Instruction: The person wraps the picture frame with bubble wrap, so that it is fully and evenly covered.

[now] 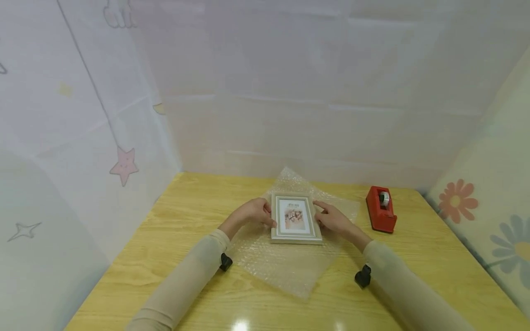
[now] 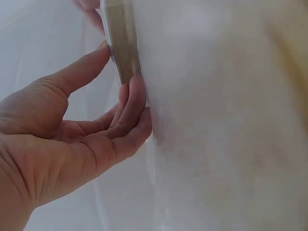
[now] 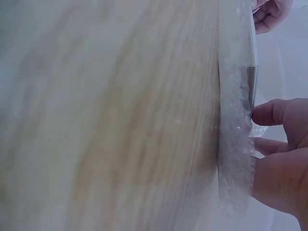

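Observation:
A picture frame (image 1: 295, 218) with a pale wooden border and a flower print lies face up on a sheet of clear bubble wrap (image 1: 281, 271), which is turned cornerwise on the table. My left hand (image 1: 257, 212) holds the frame's left side; in the left wrist view its thumb is at the front edge and its fingers curl against the wooden side (image 2: 122, 43). On the opposite side my right hand (image 1: 333, 218) holds the right edge, index finger near the upper corner. The right wrist view has its thumb (image 3: 269, 113) against the frame's edge, just over the bubble wrap (image 3: 236, 159).
A red tape dispenser (image 1: 381, 209) with a roll of clear tape stands at the right, beyond the bubble wrap's right corner. The yellow wood-grain table (image 1: 165, 248) is bordered by printed cloth hangings (image 1: 290, 92) at the back and both sides.

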Available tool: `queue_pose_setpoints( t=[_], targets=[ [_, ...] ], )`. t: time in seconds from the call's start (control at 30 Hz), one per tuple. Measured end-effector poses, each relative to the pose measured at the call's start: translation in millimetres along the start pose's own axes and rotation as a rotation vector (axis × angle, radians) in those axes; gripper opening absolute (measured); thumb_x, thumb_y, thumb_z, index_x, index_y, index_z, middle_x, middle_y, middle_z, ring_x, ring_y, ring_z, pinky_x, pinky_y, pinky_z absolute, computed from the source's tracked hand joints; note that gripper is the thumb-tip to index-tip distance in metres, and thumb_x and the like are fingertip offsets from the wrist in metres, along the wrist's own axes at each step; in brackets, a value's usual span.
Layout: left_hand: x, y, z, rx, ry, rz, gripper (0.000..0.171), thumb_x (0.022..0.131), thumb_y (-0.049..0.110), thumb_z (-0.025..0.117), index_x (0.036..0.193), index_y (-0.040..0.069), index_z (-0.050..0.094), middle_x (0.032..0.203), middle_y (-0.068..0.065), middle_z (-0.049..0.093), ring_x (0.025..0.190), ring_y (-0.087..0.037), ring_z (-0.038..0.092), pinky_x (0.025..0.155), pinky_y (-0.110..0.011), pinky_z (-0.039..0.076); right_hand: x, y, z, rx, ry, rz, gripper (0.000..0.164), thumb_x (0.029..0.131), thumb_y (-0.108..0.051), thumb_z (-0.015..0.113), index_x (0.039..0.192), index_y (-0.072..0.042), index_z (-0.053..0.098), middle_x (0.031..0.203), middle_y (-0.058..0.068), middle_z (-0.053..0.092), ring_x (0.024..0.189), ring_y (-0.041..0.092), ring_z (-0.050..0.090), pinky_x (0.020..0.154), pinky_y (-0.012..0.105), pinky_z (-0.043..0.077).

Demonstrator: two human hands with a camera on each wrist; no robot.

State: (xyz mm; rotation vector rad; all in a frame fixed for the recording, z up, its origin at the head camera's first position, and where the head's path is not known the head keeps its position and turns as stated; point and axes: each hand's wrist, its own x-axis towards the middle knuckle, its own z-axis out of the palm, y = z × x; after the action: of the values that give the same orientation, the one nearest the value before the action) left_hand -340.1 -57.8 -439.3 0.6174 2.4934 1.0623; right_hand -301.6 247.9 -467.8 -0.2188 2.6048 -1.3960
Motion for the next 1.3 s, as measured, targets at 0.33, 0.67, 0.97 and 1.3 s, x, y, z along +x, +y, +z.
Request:
queue_pose_setpoints(
  t=[0.33,0.67,0.97,1.3],
  targets=[
    [-1.4,-8.2,-2.8,0.136,-0.058,0.104,0.104,0.081,0.037,0.088,0.157,-0.003,0.029,0.147,-0.026,0.046,0.133,-0.037,0.048,0.107,-0.05,0.041,-1.1,2.8,0.4,-0.039,0.012,-0.095,0.053,0.102,-0.01,0.059,0.151,0.004,0.044,0.107,0.018,0.067,0.084,0.025,0.066,0.07,0.038,0.056],
    [-5.8,-6.9,-4.6,0.471,-0.171,0.149,0.131,0.077,0.068,0.078,0.163,0.004,0.003,0.167,-0.021,-0.004,0.151,-0.046,0.0,0.116,-0.064,0.009,-21.7,-5.9,-14.0,-0.222,-0.026,-0.478,0.037,0.101,-0.004,0.063,0.137,0.0,0.061,0.122,0.023,0.063,0.107,0.034,0.064,0.09,0.049,0.054],
    [-1.7,-7.0,-3.5,0.495,-0.199,0.128,0.126,0.08,0.068,0.075,0.163,0.004,0.007,0.169,-0.016,-0.002,0.151,-0.046,0.006,0.118,-0.061,0.013,-66.3,-21.7,-7.3,-0.345,-0.202,-0.684,0.045,0.093,0.011,0.061,0.136,-0.003,0.061,0.131,0.015,0.063,0.115,0.033,0.062,0.093,0.05,0.052],
    [0.8,-5.3,-3.9,0.46,-0.235,0.135,0.127,0.081,0.067,0.076,0.164,0.005,0.003,0.169,-0.016,-0.007,0.151,-0.044,0.006,0.118,-0.057,0.015,-105.2,-32.8,8.3,-0.519,-0.378,-0.632,0.083,0.075,0.015,0.067,0.151,-0.011,0.05,0.159,0.012,0.038,0.145,0.032,0.035,0.11,0.057,0.036]
  ],
)
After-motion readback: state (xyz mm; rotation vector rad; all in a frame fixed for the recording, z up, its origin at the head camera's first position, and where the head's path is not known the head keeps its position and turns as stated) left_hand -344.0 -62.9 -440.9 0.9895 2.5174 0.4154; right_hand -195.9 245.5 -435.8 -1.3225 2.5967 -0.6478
